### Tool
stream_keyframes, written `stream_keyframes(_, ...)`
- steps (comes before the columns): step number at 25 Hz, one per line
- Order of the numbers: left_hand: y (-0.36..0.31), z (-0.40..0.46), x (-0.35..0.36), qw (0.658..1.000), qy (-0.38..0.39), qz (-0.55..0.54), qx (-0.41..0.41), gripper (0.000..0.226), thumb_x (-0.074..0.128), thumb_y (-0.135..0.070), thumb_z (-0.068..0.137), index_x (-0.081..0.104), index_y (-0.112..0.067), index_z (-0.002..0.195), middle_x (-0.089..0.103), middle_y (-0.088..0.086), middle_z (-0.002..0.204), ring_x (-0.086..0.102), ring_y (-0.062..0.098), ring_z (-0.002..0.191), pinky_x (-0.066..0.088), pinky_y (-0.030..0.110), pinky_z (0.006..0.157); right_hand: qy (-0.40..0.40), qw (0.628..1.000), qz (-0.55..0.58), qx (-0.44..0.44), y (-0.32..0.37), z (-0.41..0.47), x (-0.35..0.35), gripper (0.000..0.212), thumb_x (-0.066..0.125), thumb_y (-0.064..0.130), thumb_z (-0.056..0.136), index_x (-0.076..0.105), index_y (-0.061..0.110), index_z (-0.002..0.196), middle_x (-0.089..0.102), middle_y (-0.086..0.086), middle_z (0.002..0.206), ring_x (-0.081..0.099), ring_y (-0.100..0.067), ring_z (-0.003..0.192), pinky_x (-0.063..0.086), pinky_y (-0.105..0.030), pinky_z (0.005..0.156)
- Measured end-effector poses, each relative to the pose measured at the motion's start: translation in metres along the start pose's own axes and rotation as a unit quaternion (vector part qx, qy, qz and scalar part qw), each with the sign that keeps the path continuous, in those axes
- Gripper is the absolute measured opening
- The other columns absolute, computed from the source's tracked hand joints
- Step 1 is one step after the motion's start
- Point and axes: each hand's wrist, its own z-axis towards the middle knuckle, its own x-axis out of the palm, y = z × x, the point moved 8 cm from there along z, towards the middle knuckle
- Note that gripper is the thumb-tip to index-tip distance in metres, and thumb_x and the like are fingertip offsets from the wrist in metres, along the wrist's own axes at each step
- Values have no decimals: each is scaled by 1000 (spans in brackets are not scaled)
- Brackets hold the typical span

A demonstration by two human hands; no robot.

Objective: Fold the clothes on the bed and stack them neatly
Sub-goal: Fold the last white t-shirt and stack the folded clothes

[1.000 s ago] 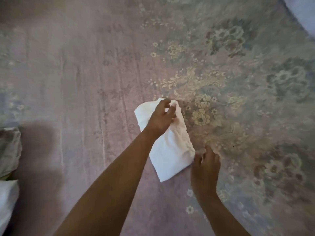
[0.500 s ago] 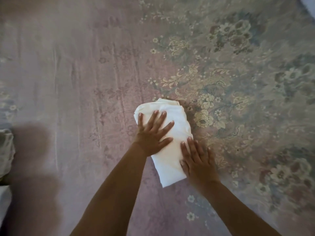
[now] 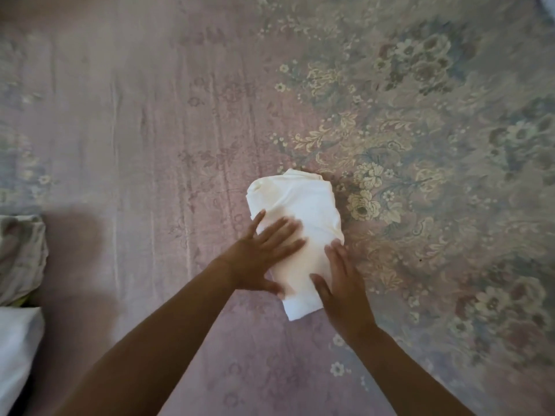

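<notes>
Both flat palms have slid nearer along the folded white garment [image 3: 295, 217] on the floral bedspread [image 3: 150, 130], left hand [image 3: 264, 256] pressing its middle, right hand [image 3: 342, 283] pressing its near right edge.

2 bare forearms, 2 bare hands, nothing worn.

The left hand [image 3: 260, 256] and the right hand [image 3: 344, 288] show no ring, watch, band or glove. Both forearms are uncovered from wrist to the bottom edge of the view, with no sleeve or cuff. Short, pale fingernails show on the right hand's fingers [image 3: 334, 250].
</notes>
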Motion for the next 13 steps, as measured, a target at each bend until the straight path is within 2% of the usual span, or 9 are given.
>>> stream_keyframes(1, -12, -2, 1, 999, 23, -13, 21, 118, 65, -86, 62, 40, -15, 153, 34, 20, 159, 35, 35, 146, 28, 62, 114, -14, 1000, 11, -7, 0, 4, -6, 51, 67, 1, 90, 55, -3, 139, 44, -25, 153, 42, -46, 140, 40, -59, 109)
stream_keyframes(3, -39, -9, 6, 998, 53, -28, 34, 128, 68, -88, 55, 37, -14, 155, 32, 19, 160, 33, 35, 148, 30, 58, 117, -95, 981, -105, -130, 5, 0, -24, 47, 63, -7, 82, 65, 2, 129, 56, -26, 142, 55, -45, 128, 47, -57, 101)
stream_keyframes(5, -52, -11, 5, 998, 48, -37, 7, 127, 68, -88, 53, 44, -11, 150, 40, 18, 156, 40, 35, 144, 37, 53, 115, -109, 915, -255, -292, 4, -8, -27, 45, 51, 1, 83, 69, 9, 124, 64, -18, 135, 61, -36, 123, 41, -51, 106)
stream_keyframes(7, -56, -4, -3, 999, -23, -41, -1, 107, 75, -78, 59, 54, -9, 139, 53, 19, 145, 52, 35, 135, 45, 52, 107, -58, 856, -327, -397, -6, -5, -26, 54, 42, 4, 83, 63, 12, 132, 61, -11, 141, 58, -28, 130, 29, -46, 114)
stream_keyframes(9, -56, -1, -14, 989, -138, -49, 11, 70, 90, -39, 69, 54, -7, 120, 64, 26, 128, 63, 39, 120, 52, 56, 97, -2, 822, -345, -453, -15, 7, -27, 59, 46, 5, 82, 57, 15, 140, 55, -8, 148, 53, -25, 136, 34, -47, 114)
stream_keyframes(10, -54, -4, -20, 979, -188, -83, 3, 56, 89, -18, 71, 53, -5, 112, 67, 28, 120, 66, 42, 113, 54, 58, 93, 28, 819, -334, -465, -17, 13, -28, 59, 56, 7, 81, 57, 15, 140, 54, -6, 149, 52, -25, 137, 37, -49, 113)
stream_keyframes(11, -49, -7, -22, 963, -225, -149, -22, 47, 85, -3, 73, 53, -3, 108, 67, 28, 115, 67, 43, 108, 55, 59, 91, 69, 835, -304, -453, -18, 23, -29, 62, 70, 11, 77, 59, 15, 138, 54, -6, 149, 50, -26, 138, 38, -50, 113)
stream_keyframes(12, -41, -10, -22, 937, -241, -245, -68, 42, 80, 5, 76, 54, -2, 108, 67, 26, 114, 67, 41, 105, 55, 56, 90, 111, 864, -255, -419, -18, 33, -31, 67, 82, 17, 72, 60, 12, 135, 54, -6, 149, 48, -26, 140, 36, -51, 115)
stream_keyframes(13, -28, -15, -19, 893, -238, -355, -141, 37, 74, 7, 82, 55, -5, 111, 66, 22, 114, 66, 35, 103, 55, 50, 89, 148, 898, -188, -369, -17, 41, -32, 74, 89, 23, 68, 59, 9, 134, 55, -8, 148, 46, -27, 141, 32, -51, 118)
